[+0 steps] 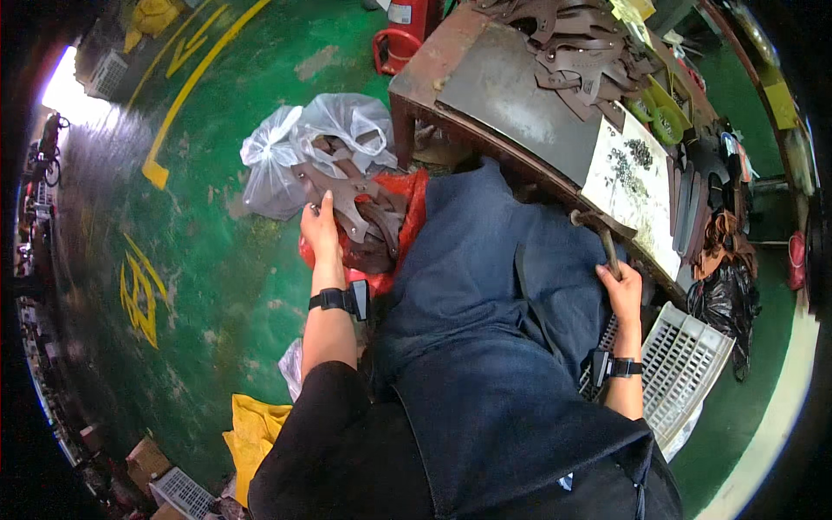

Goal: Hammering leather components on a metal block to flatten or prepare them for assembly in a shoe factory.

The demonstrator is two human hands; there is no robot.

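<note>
A red fire extinguisher [406, 30] stands on the green painted floor [234, 286] beside the rusty metal workbench [485, 82]. A white slatted plastic crate [685, 368] lies near a black plastic bag [724, 299]. A crumpled yellow cloth [251, 438] lies on the floor.

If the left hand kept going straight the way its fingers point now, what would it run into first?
The left hand already touches the brown leather pieces on the red bag. Going straight on, up the picture, it would probably push further into that pile, then meet the clear plastic bags behind it; depth is hard to judge.
</note>
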